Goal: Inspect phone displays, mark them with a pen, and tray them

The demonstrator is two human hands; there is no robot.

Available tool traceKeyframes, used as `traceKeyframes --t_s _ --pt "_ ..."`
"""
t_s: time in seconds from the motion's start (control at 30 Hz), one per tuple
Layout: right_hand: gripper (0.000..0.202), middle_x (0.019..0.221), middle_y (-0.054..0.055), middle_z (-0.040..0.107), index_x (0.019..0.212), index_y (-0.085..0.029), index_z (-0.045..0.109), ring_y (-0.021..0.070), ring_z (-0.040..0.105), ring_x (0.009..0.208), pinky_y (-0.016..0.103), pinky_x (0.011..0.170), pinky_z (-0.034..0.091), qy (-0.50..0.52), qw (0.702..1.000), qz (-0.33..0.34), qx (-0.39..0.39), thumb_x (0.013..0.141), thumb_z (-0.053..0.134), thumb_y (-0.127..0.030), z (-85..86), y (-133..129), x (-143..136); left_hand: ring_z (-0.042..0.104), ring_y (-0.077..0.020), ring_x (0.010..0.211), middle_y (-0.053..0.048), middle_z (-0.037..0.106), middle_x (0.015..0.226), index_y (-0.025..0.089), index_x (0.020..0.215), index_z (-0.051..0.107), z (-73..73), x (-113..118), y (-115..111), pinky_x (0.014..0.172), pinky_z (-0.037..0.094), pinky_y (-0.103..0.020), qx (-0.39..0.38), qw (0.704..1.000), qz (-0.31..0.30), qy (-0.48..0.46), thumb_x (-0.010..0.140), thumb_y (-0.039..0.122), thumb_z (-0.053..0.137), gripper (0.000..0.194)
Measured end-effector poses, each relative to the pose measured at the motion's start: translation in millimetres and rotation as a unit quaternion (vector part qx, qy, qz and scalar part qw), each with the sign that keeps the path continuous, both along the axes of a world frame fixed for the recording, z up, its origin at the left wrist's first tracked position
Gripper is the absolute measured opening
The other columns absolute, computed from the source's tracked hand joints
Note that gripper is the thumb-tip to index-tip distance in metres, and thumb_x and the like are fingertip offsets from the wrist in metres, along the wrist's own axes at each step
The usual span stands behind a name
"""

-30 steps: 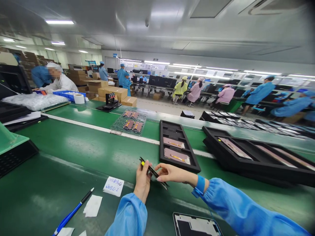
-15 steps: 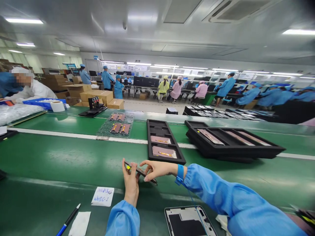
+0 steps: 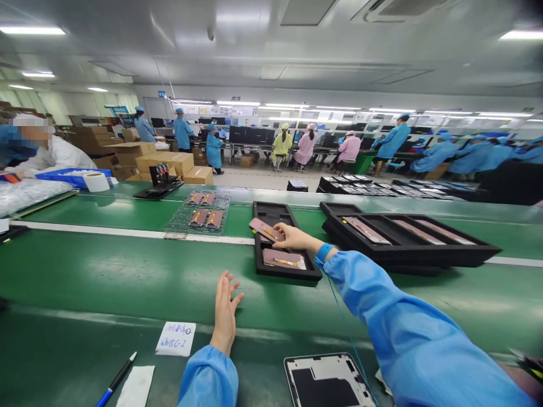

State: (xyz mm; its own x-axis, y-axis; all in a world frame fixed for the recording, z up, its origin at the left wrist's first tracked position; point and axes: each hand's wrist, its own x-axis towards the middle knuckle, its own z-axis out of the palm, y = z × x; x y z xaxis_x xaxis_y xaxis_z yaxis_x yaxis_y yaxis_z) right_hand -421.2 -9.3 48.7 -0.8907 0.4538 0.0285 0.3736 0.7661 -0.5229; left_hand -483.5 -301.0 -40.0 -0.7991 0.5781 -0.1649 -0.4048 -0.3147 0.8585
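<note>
Your right hand (image 3: pixel 294 237) pinches one end of a pinkish panel (image 3: pixel 263 227), while your left hand (image 3: pixel 224 316) is spread and free above the green bench (image 3: pixel 127 277). Beyond the bench's far edge, workers (image 3: pixel 280 146) sit and stand. The panel tilts over the left edge of a black tray (image 3: pixel 311 275), left of your right hand, beyond your left.

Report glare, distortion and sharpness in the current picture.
All in the head view: ceiling strip lights blow out to white; the green work surface carries pale glare; the right sleeve looks stretched toward the lower right; the pink-backed panel in the right hand is clear enough to show its orange strip.
</note>
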Motion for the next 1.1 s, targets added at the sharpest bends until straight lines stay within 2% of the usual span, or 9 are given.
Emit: traceKeyframes --t_s 0.1,0.23,0.4,0.53,0.83,1.1 --pt "0.054 0.105 0.008 0.064 0.123 -0.016 0.051 0.0214 0.063 0.09 0.035 0.078 0.051 0.013 0.998 -0.044 0.036 0.078 0.073 -0.037 -10.5 24.3 -6.9 0.052 -0.028 0.122 -0.013 0.046 0.14 0.026 0.126 0.052 -2.0 0.5 0.7 0.083 0.051 -0.032 -0.005 1.0 0.002 -0.001 0.083 0.064 0.054 0.057" --pt "0.038 0.117 0.008 0.059 0.121 -0.016 0.054 0.0213 0.06 0.099 0.041 0.085 0.051 0.002 0.995 -0.069 0.075 0.09 0.062 -0.036 -32.1 45.9 -18.6 0.054 -0.0279 0.119 -0.014 0.048 0.138 0.025 0.124 0.054 -5.6 1.5 1.1 0.082 0.051 -0.032 -0.005 1.0 -0.002 0.002 0.083 0.063 0.055 0.056" --pt "0.03 0.117 0.008 0.059 0.116 -0.016 0.058 0.0211 0.06 0.1 0.042 0.086 0.052 -0.061 0.99 -0.084 0.097 0.093 0.059 -0.035 -61.1 70.4 -22.4 0.054 -0.0272 0.118 -0.013 0.05 0.136 0.026 0.124 0.056 -8.2 2.6 0.2 0.081 0.051 -0.031 -0.013 1.0 -0.007 -0.004 0.083 0.063 0.055 0.055" --pt "0.03 0.12 0.009 0.058 0.117 -0.016 0.058 0.0218 0.06 0.103 0.043 0.087 0.052 -0.103 0.986 -0.085 0.096 0.093 0.059 -0.034 -76.1 89.8 -21.1 0.054 -0.0274 0.118 -0.012 0.051 0.135 0.027 0.123 0.058 -8.5 4.6 0.5 0.082 0.051 -0.031 -0.025 1.0 -0.015 -0.005 0.084 0.062 0.053 0.053" --pt "0.039 0.128 0.01 0.055 0.128 -0.018 0.053 0.0245 0.058 0.11 0.047 0.092 0.05 -0.134 0.99 -0.041 0.035 0.092 0.06 -0.032 -78.6 116.7 -19.7 0.056 -0.026 0.113 -0.013 0.053 0.13 0.024 0.12 0.06 -12.1 8.9 4.9 0.078 0.051 -0.03 -0.021 1.0 -0.015 -0.012 0.084 0.061 0.054 0.051" --pt "0.037 0.126 0.01 0.057 0.126 -0.017 0.054 0.0238 0.059 0.109 0.046 0.092 0.051 -0.118 0.992 -0.031 -0.004 0.092 0.061 -0.031 -79.6 123.2 -12.5 0.059 -0.0253 0.106 -0.013 0.058 0.124 0.023 0.116 0.063 -13.7 8.5 6.1 0.075 0.051 -0.03 -0.01 1.0 -0.008 -0.022 0.081 0.061 0.059 0.052"
